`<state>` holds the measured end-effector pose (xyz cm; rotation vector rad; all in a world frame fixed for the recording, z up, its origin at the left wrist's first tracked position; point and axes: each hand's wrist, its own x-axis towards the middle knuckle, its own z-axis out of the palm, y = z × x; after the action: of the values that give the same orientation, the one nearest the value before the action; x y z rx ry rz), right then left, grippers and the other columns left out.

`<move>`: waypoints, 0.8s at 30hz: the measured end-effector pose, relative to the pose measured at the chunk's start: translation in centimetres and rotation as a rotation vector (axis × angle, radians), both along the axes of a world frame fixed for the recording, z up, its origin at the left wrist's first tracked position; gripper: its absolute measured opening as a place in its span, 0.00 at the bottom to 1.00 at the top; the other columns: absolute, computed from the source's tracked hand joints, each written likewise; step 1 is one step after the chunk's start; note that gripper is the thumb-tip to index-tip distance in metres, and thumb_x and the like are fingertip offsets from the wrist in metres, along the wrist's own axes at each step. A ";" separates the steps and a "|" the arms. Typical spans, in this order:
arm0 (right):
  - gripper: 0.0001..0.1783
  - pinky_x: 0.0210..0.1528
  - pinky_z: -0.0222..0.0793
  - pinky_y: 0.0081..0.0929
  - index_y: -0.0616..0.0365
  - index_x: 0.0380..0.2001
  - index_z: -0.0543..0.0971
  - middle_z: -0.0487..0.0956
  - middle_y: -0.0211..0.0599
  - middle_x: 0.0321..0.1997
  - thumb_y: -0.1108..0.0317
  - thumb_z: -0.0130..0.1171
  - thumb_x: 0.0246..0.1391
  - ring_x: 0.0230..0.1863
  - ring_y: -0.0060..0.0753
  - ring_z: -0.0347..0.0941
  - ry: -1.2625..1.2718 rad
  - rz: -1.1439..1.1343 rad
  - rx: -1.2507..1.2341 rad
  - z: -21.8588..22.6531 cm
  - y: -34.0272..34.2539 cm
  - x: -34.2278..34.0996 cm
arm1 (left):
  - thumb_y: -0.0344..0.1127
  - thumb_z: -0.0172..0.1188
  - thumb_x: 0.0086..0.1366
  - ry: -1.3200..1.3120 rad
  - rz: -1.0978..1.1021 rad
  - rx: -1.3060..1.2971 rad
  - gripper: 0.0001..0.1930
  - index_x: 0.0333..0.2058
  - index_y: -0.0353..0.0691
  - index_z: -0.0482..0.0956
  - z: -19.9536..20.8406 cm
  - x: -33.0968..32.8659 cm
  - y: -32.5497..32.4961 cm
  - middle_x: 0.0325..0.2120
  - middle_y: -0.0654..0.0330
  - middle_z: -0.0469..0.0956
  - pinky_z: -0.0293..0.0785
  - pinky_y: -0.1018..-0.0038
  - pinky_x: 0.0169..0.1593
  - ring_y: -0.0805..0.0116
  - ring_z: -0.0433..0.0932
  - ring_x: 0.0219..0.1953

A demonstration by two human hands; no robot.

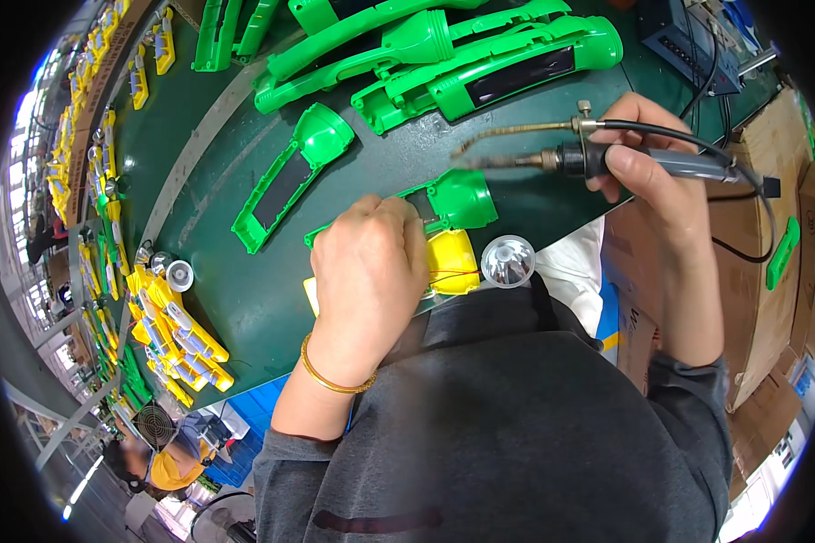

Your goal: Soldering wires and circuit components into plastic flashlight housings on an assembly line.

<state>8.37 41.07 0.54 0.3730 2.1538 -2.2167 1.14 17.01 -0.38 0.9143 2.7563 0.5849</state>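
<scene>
My right hand (654, 172) grips a soldering iron (566, 161) by its grey handle, tip pointing left above the table. A thin brass feed tube (516, 132) is clamped along the iron. Near my body my left hand (369, 262) is closed, knuckles up, over a green flashlight half-shell (466, 197) and a yellow housing (451, 258). Its fingertips, and whatever they pinch, are hidden. Thin wires cross the yellow housing toward a silver reflector cup (508, 261) at its right. Another green half-shell (292, 176) lies apart, beyond my left hand.
Several green shells (516, 77) lie stacked at the far side. Yellow housings (177, 330) are piled at left. A blue box-shaped unit (688, 45) stands far right, with a black cable (752, 195) hanging by my right wrist. Cardboard boxes (743, 299) stand right of the table.
</scene>
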 end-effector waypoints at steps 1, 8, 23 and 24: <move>0.11 0.25 0.65 0.16 0.62 0.30 0.74 0.76 0.34 0.24 0.66 0.61 0.48 0.24 0.20 0.72 0.044 -0.122 -0.140 -0.9 -0.7 0.2 | 0.27 0.55 0.53 0.003 0.003 0.001 0.06 0.19 0.34 0.73 0.1 0.0 0.1 0.18 0.49 0.71 0.70 0.58 0.26 0.48 0.73 0.20; 0.13 0.31 0.66 0.22 0.62 0.34 0.72 0.75 0.37 0.26 0.61 0.52 0.56 0.27 0.26 0.70 0.124 -0.454 -0.564 -4.5 -7.4 -0.5 | 0.26 0.55 0.51 0.010 -0.020 -0.076 0.05 0.19 0.34 0.74 0.6 -0.1 0.7 0.18 0.50 0.71 0.70 0.58 0.26 0.48 0.74 0.21; 0.11 0.34 0.64 0.24 0.59 0.36 0.72 0.76 0.34 0.30 0.62 0.48 0.58 0.31 0.23 0.70 0.231 -0.532 -0.615 -6.1 -5.1 1.4 | 0.26 0.62 0.50 0.171 0.010 0.098 0.10 0.34 0.38 0.78 0.6 -2.6 -2.4 0.30 0.54 0.76 0.69 0.64 0.40 0.52 0.74 0.36; 0.11 0.34 0.64 0.24 0.59 0.36 0.72 0.76 0.34 0.30 0.62 0.48 0.58 0.31 0.23 0.70 0.239 -0.521 -0.619 -6.1 -5.3 1.1 | 0.26 0.62 0.50 0.183 0.018 0.096 0.10 0.34 0.38 0.78 0.5 -3.0 -2.4 0.30 0.54 0.76 0.69 0.64 0.40 0.52 0.74 0.36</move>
<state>9.48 35.79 -5.52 0.7195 1.4182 -3.1933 -1.87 14.59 0.16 1.0122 2.9226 0.6742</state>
